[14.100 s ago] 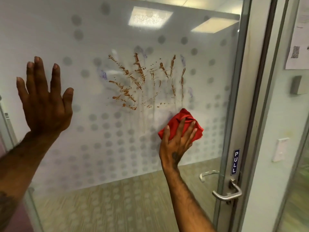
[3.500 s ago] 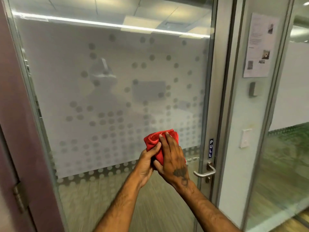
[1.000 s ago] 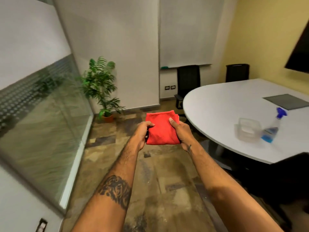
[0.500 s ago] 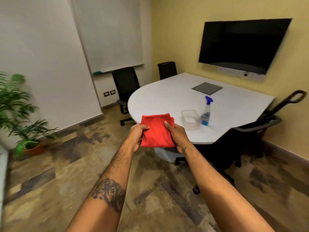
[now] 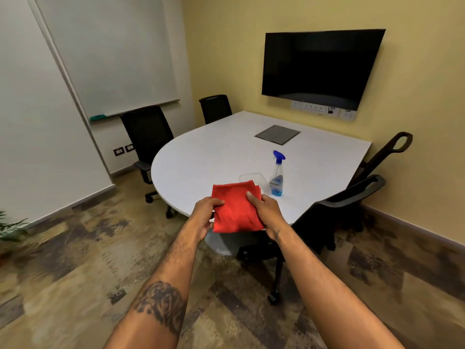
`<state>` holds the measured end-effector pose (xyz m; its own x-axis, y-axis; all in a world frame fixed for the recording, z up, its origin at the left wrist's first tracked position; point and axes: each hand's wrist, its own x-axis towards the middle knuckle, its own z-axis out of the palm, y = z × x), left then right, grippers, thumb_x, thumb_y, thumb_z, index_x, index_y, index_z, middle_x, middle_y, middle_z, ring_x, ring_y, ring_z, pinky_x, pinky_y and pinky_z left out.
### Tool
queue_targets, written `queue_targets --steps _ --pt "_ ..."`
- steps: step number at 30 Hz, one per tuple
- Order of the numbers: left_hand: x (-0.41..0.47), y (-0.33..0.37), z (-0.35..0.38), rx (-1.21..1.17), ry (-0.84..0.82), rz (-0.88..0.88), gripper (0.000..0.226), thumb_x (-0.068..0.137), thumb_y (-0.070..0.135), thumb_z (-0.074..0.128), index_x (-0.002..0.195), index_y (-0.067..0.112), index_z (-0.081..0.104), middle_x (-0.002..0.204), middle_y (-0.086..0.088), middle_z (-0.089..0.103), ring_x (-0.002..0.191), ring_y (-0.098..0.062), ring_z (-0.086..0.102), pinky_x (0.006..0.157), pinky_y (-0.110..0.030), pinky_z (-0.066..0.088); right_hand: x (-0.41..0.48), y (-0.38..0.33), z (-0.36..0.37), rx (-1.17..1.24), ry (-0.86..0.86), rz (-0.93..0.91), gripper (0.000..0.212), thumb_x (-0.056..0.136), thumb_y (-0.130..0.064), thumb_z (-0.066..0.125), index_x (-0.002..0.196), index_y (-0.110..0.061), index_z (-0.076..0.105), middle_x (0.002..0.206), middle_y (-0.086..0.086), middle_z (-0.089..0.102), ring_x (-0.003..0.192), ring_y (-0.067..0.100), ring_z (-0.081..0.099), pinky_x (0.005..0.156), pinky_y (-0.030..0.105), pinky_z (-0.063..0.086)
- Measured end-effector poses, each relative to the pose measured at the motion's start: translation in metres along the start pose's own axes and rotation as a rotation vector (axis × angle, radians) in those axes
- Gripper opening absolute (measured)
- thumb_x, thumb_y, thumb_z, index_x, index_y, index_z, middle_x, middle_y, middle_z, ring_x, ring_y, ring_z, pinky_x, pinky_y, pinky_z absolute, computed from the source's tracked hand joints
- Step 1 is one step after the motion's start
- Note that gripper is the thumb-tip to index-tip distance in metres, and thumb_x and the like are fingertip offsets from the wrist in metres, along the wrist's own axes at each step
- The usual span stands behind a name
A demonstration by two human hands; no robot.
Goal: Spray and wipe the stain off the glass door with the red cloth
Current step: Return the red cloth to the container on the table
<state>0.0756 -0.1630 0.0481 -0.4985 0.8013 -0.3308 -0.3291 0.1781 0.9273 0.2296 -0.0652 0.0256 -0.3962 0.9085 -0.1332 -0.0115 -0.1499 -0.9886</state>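
The folded red cloth (image 5: 235, 209) is held flat between both hands, out in front of me over the near edge of the white table (image 5: 201, 162). My left hand (image 5: 205, 215) grips its left edge, my right hand (image 5: 265, 211) its right edge with the thumb on top. A clear spray bottle (image 5: 276, 176) with a blue trigger and a little blue liquid stands upright on the table just beyond my right hand. The glass door is out of view.
A clear plastic tub (image 5: 253, 180) sits left of the bottle, partly behind the cloth. Black office chairs (image 5: 148, 137) ring the table, one (image 5: 327, 222) close at my right. A dark screen (image 5: 319, 65) hangs on the yellow wall. A grey hatch (image 5: 277, 134) lies mid-table.
The view has swung right from the glass door into the room, and the table has come nearer. Both hands still hold the cloth, now over the table's near edge.
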Motion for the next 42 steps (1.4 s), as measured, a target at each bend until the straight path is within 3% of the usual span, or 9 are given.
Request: queue_targets --steps 2,8,15,20,26,35,42 --pt "0.016 0.003 0.015 0.007 -0.021 -0.016 0.007 0.087 0.010 0.063 0.088 0.017 0.064 0.085 -0.002 0.062 0.074 -0.020 0.058 0.063 -0.029 0.049 0.025 -0.002 -0.014 -0.024 0.003 -0.004 0.033 0.083 -0.051 0.072 0.098 -0.021 0.069 0.101 0.000 0.075 0.091 0.018 0.073 0.080 0.032 0.060" --pt "0.058 0.011 0.057 0.016 -0.056 -0.042 0.011 0.084 0.008 0.063 0.088 0.018 0.064 0.090 -0.003 0.066 0.077 -0.019 0.064 0.063 -0.030 0.056 0.091 -0.009 -0.049 -0.039 -0.020 0.030 0.051 0.081 -0.051 0.073 0.116 -0.014 0.068 0.110 0.004 0.073 0.100 0.023 0.069 0.093 0.042 0.057" --pt "0.110 0.012 0.085 0.093 -0.098 -0.067 0.030 0.083 -0.001 0.066 0.108 0.015 0.066 0.102 -0.003 0.074 0.093 -0.022 0.071 0.070 -0.035 0.060 0.142 -0.012 -0.074 -0.061 -0.053 0.080 0.056 0.082 -0.055 0.071 0.121 -0.015 0.065 0.113 0.004 0.072 0.098 0.022 0.070 0.073 0.030 0.056" --pt "0.158 0.012 0.098 0.093 -0.073 -0.062 0.041 0.086 -0.004 0.067 0.123 0.013 0.063 0.105 -0.003 0.075 0.097 -0.018 0.072 0.070 -0.036 0.059 0.181 -0.010 -0.084 -0.068 -0.054 0.123 0.062 0.075 -0.051 0.079 0.123 -0.014 0.064 0.115 0.004 0.071 0.105 0.024 0.068 0.094 0.041 0.056" --pt "0.224 0.023 0.102 0.120 -0.087 -0.060 0.050 0.087 -0.002 0.070 0.133 0.015 0.058 0.118 -0.008 0.072 0.098 -0.018 0.071 0.066 -0.032 0.056 0.235 -0.011 -0.086 -0.122 -0.057 0.121 0.059 0.077 -0.029 0.082 0.127 -0.007 0.062 0.118 0.007 0.070 0.106 0.026 0.068 0.096 0.045 0.056" --pt "0.313 0.040 0.105 0.206 -0.175 -0.117 0.050 0.088 0.004 0.074 0.132 0.019 0.056 0.124 -0.009 0.071 0.099 -0.018 0.071 0.065 -0.030 0.058 0.307 -0.010 -0.074 -0.194 0.059 0.159 0.056 0.084 -0.027 0.077 0.132 -0.008 0.056 0.125 0.010 0.066 0.110 0.028 0.065 0.097 0.046 0.054" --pt "0.359 0.035 0.112 0.243 -0.179 -0.167 0.050 0.089 0.008 0.074 0.134 0.020 0.054 0.123 -0.007 0.070 0.107 -0.022 0.071 0.085 -0.041 0.062 0.348 -0.010 -0.073 -0.256 0.095 0.197 0.052 0.085 -0.025 0.075 0.132 -0.010 0.057 0.125 0.009 0.066 0.108 0.026 0.064 0.096 0.041 0.053"
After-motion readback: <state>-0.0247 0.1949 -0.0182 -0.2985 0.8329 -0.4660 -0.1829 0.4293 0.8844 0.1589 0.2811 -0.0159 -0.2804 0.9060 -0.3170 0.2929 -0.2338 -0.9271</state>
